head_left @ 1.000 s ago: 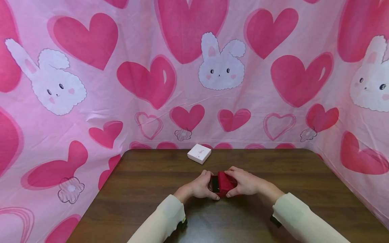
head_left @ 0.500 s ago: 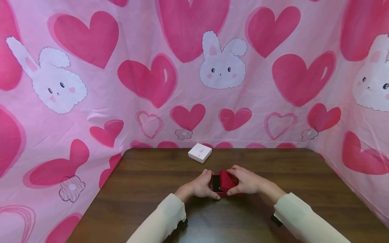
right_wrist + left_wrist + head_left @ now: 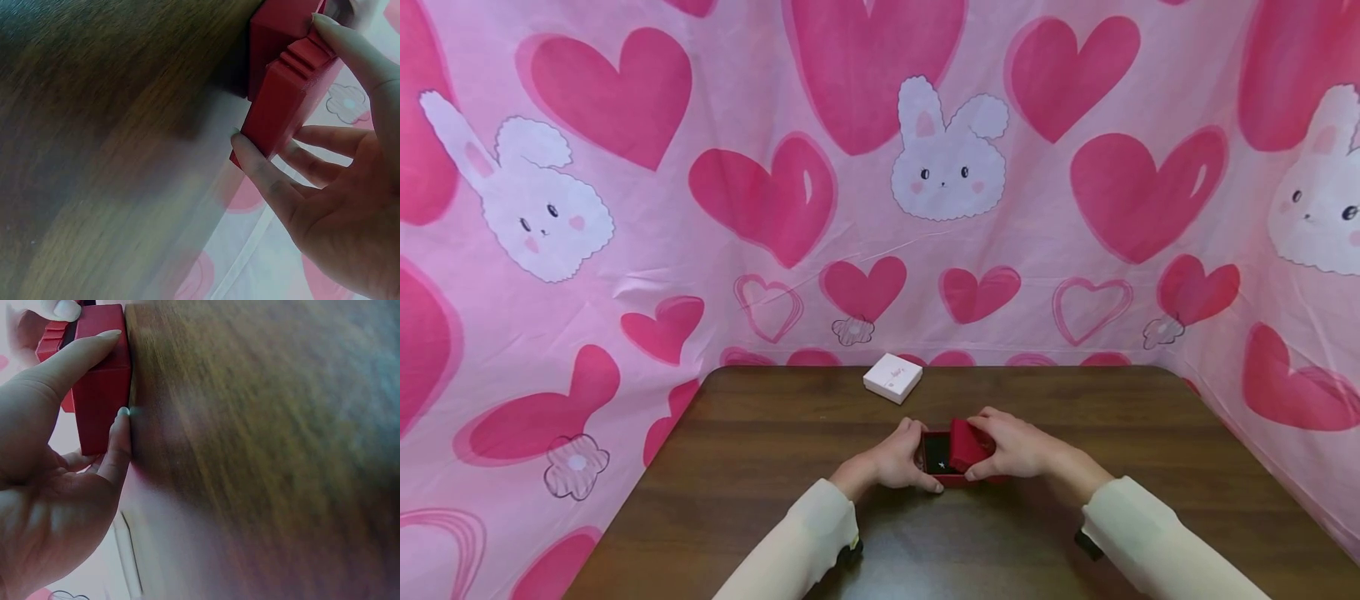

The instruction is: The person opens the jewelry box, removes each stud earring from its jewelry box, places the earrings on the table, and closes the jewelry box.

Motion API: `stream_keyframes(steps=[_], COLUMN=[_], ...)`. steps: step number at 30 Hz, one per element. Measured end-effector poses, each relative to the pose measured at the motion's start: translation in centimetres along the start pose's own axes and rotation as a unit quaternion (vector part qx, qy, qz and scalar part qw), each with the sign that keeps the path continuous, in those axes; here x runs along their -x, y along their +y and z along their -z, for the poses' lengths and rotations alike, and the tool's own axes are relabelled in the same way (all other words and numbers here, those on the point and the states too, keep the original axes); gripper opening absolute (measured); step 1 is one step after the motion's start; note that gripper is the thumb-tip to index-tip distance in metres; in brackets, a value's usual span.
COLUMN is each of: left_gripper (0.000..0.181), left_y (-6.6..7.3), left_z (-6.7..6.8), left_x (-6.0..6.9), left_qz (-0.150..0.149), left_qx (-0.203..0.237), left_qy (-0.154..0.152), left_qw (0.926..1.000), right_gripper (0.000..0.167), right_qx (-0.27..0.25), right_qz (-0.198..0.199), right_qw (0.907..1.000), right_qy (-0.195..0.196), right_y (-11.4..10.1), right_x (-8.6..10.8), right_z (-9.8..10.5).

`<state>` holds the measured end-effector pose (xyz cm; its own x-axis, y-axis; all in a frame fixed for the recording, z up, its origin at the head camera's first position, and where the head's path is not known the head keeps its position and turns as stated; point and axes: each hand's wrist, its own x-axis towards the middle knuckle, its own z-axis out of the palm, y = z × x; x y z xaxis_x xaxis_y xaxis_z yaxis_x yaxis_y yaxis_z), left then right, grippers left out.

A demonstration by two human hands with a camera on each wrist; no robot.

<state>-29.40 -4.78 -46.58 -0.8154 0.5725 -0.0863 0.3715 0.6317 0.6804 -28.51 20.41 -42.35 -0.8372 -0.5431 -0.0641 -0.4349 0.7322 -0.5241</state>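
Note:
In the head view a small red jewellery box (image 3: pixel 953 481) rests on the table, its black lining (image 3: pixel 934 450) partly exposed. A tiny silvery piece (image 3: pixel 942 465) shows on that lining; its exact kind is too small to tell. My left hand (image 3: pixel 893 457) grips the box's left end, and the left wrist view has thumb and fingers around the red box body (image 3: pixel 103 403). My right hand (image 3: pixel 1018 447) holds the red lid (image 3: pixel 967 444), which sits tilted over the right part of the box. Stepped ridges mark the lid (image 3: pixel 272 106) in the right wrist view.
A white square box (image 3: pixel 892 377) with faint lettering lies near the table's far edge, behind my hands. The brown wooden table (image 3: pixel 775 433) meets a pink curtain (image 3: pixel 865 242) printed with hearts and rabbits at the back and sides.
My right hand has drawn the lid to the right and slightly up, baring more of the black lining and the silvery piece. The left hand keeps its place on the box.

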Motion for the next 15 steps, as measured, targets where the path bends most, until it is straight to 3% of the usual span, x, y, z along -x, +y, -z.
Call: stream_keyframes(steps=[15], left_gripper=[0.077], left_y=[0.0], left_z=[0.1], left_x=[0.1], left_qz=[-0.004], left_qx=[-0.002], left_qy=[0.002], left_qw=[1.0000], right_gripper=[0.081], right_qx=[-0.002], right_qz=[0.015], right_qw=[0.9999], right_qy=[0.003], right_y=[1.1], right_x=[0.4], right_z=[0.2])
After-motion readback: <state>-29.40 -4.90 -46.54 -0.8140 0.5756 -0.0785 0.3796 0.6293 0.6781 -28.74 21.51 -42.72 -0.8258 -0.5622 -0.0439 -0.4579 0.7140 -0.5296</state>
